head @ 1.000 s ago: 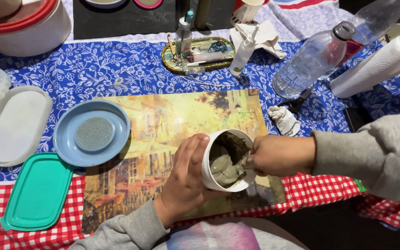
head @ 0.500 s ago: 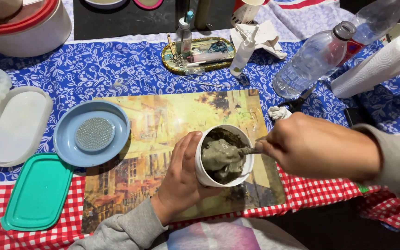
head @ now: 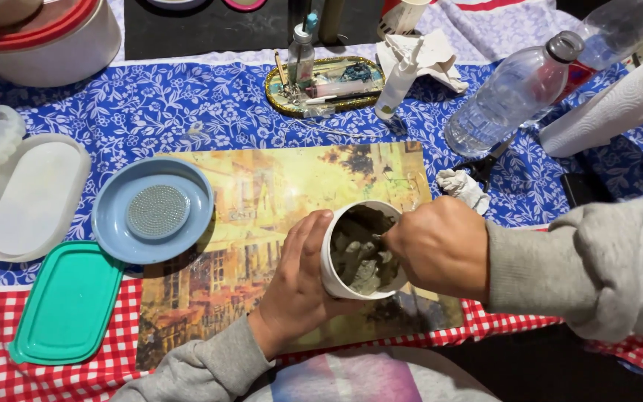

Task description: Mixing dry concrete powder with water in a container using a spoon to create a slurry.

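Note:
My left hand [head: 298,286] wraps around the side of a white cup [head: 334,272] that stands on a picture placemat [head: 262,193]. The cup holds thick grey paste [head: 359,253]. My right hand [head: 434,246] is closed over the cup's right rim, gripping a stirring tool whose end is buried in the paste; the tool itself is almost fully hidden by the fingers. Both arms wear grey sleeves.
Left of the mat lie a blue round dish [head: 152,211], a teal lid [head: 68,304] and a white oval tray [head: 30,195]. Behind are a gold tray with small bottles [head: 325,82], a plastic water bottle [head: 507,93], a paper towel roll [head: 612,104] and a crumpled tissue [head: 464,187].
My right hand swung out to the right of the cup with the stirrer, then came back over the rim. The left hand has kept its hold on the cup.

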